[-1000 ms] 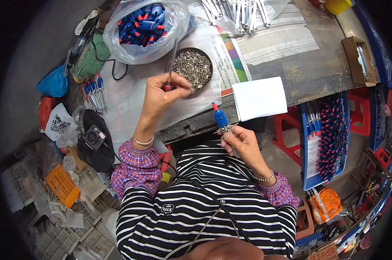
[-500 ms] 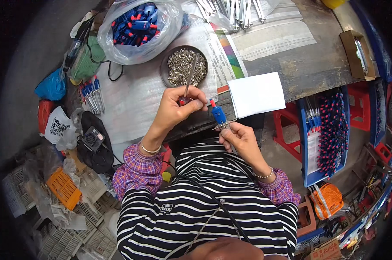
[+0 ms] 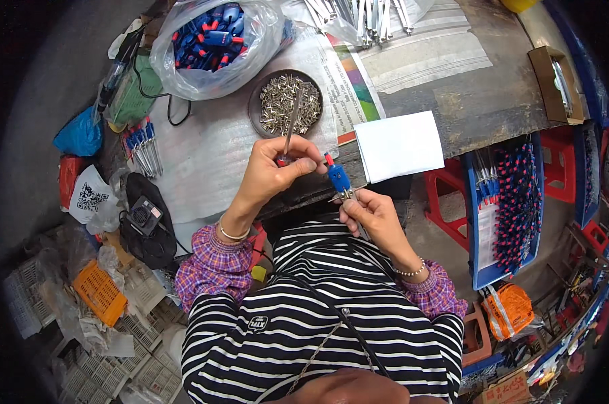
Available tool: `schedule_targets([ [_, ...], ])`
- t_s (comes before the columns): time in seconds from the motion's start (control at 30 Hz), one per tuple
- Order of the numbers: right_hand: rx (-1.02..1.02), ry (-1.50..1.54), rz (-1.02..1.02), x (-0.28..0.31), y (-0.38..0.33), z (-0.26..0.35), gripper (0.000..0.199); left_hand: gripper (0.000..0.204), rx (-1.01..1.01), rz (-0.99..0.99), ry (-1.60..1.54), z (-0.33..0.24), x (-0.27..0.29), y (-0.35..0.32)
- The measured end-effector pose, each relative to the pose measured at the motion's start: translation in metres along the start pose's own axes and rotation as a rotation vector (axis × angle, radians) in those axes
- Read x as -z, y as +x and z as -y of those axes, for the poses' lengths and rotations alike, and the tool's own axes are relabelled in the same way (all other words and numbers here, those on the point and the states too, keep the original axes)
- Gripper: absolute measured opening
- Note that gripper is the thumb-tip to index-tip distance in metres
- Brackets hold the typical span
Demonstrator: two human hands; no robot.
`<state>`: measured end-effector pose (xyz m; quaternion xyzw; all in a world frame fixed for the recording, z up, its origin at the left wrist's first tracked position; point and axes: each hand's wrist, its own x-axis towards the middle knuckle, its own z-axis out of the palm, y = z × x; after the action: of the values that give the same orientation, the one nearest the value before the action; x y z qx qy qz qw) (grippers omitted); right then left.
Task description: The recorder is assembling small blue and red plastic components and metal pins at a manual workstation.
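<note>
My left hand (image 3: pixel 274 168) is wrapped round what looks like a screwdriver (image 3: pixel 291 129), its metal shaft pointing up and away and a bit of red handle showing in the fist. Its thumb and index finger reach toward the red end of a small blue tool, with a slight gap. That blue tool with a red tip and metal lower part (image 3: pixel 339 178) stands tilted in my right hand (image 3: pixel 370 214), pinched by its metal end between thumb and fingers. Beyond my left hand, a round dark dish (image 3: pixel 252 111) holds many small silver rivet-like pieces (image 3: pixel 284 104).
A clear plastic bag (image 3: pixel 210 84) of blue-and-red handles stands at the far left. Folded white paper (image 3: pixel 400 148) lies at the table edge. Metal strips (image 3: pixel 375 20) lie at the back. Right of the table, a blue crate (image 3: pixel 483 236) holds many blue-and-red tools.
The blue tool's tip has shifted very slightly to the left. Both hands keep their grips and nearly the same places.
</note>
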<state>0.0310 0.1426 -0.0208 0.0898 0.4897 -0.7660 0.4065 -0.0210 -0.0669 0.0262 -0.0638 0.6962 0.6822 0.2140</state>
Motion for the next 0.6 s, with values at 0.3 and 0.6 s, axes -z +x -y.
schedule_targets([
  [0.3, -0.008, 0.025, 0.01, 0.0, 0.0, 0.001, 0.018, 0.007, -0.003, 0.026, -0.034, 0.008, -0.001, 0.0],
  [0.6, -0.027, 0.004, -0.017, -0.002, -0.001, -0.001, 0.018, 0.012, -0.295, 0.035, 0.344, 0.011, -0.007, -0.001],
])
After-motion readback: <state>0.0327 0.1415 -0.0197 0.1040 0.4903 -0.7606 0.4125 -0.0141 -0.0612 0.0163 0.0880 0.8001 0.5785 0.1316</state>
